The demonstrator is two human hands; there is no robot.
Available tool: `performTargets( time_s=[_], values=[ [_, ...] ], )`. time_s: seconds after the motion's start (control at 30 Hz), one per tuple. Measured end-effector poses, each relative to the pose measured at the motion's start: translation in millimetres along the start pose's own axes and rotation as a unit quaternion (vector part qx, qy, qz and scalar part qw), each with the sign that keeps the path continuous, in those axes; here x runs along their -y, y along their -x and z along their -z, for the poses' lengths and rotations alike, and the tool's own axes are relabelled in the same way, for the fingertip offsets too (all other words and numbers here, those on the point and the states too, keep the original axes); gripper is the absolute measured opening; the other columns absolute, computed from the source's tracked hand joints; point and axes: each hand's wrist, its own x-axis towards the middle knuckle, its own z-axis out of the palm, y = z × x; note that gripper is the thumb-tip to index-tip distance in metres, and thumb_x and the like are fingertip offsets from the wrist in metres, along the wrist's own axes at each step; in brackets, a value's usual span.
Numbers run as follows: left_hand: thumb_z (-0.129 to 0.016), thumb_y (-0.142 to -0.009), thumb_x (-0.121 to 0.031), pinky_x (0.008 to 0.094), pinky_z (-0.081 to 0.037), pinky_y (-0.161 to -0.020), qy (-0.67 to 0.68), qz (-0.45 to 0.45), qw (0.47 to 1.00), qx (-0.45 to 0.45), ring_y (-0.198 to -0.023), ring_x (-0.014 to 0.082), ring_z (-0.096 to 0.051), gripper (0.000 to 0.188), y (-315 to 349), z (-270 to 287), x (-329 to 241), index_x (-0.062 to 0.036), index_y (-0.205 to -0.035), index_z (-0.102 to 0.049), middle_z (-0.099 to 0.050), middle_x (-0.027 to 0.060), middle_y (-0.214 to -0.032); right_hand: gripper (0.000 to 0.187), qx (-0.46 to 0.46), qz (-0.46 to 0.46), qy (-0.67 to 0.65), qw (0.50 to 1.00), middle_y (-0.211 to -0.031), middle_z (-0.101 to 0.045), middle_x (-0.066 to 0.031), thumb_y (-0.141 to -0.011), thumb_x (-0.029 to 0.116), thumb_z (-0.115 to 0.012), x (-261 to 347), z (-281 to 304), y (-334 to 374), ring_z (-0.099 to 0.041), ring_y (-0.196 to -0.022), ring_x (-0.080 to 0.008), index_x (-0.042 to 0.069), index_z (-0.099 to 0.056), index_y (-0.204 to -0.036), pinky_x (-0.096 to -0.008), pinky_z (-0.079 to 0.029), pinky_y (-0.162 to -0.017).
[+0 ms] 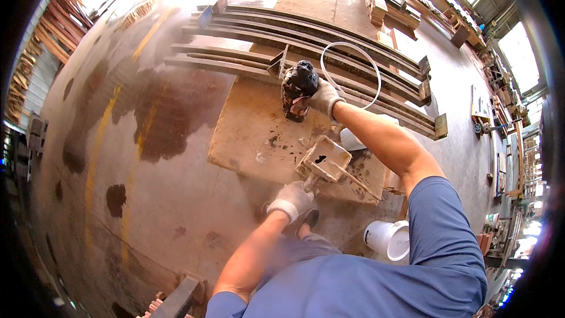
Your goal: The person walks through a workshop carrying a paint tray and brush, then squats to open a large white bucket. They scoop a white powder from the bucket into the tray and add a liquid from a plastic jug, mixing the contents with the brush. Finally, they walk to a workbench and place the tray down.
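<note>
My left hand (293, 198), in a pale work glove, is closed around the handle of a square, stained scoop-like pan (333, 154). Dark residue marks the inside of this pan, and a thin stick (362, 185) slants down to the right from it. Farther off, my right hand (323, 99), also gloved, grips the side of a bottle-shaped container (299, 89) smeared with black. The container is upright over the far part of a stained board (247, 129). Partly behind my right forearm is a white bucket (352, 139).
Long metal beams (253, 26) lie side by side beyond the board, with a white hoop (378, 76) over them. Another white bucket (382, 238) lies tipped near my right side. Dark wet patches (170, 123) mark the floor at left. Wood pieces (376, 6) are stacked at the back.
</note>
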Motion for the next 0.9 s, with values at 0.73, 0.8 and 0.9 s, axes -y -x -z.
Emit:
performTargets(
  time_s=[0.73,0.8,0.9],
  values=[
    [-0.074,-0.09,-0.036,0.0458,-0.057,-0.094,0.002,0.045,0.999,-0.02,-0.103,0.0383,-0.076,0.038,-20.8,-19.8,13.7,-0.0061,-0.112,-0.078,-0.079,0.0232,-0.105,0.042,0.079,0.027,0.307,0.948,-0.122,-0.075,-0.0179,-0.085,0.025,-0.078,-119.9,187.7,154.7,-0.067,-0.124,-0.0364,0.01,-0.076,-0.124,-0.0441,-0.051,-0.11],
    [-0.074,-0.09,-0.042,0.0455,-0.056,-0.098,-0.006,0.053,0.999,-0.004,-0.11,0.039,-0.074,0.048,-12.5,-14.2,10.8,-0.004,-0.12,-0.076,-0.076,0.025,-0.114,0.035,0.077,0.046,0.336,0.938,-0.117,-0.075,-0.0178,-0.087,0.03,-0.08,-112.8,183.8,157.5,-0.065,-0.122,-0.0381,0.008,-0.077,-0.113,-0.0451,-0.052,-0.107],
    [-0.075,-0.089,-0.052,0.045,-0.051,-0.109,-0.011,0.056,0.998,0.017,-0.128,0.0391,-0.067,0.07,11.3,9.0,-12.5,-0.0007,-0.136,-0.069,-0.071,0.0263,-0.135,0.037,0.1,0.007,0.295,0.95,-0.114,-0.076,-0.0203,-0.09,0.033,-0.077,-114.6,183.9,166.1,-0.069,-0.116,-0.0395,0.006,-0.076,-0.115,-0.0466,-0.054,-0.102]
  ],
)
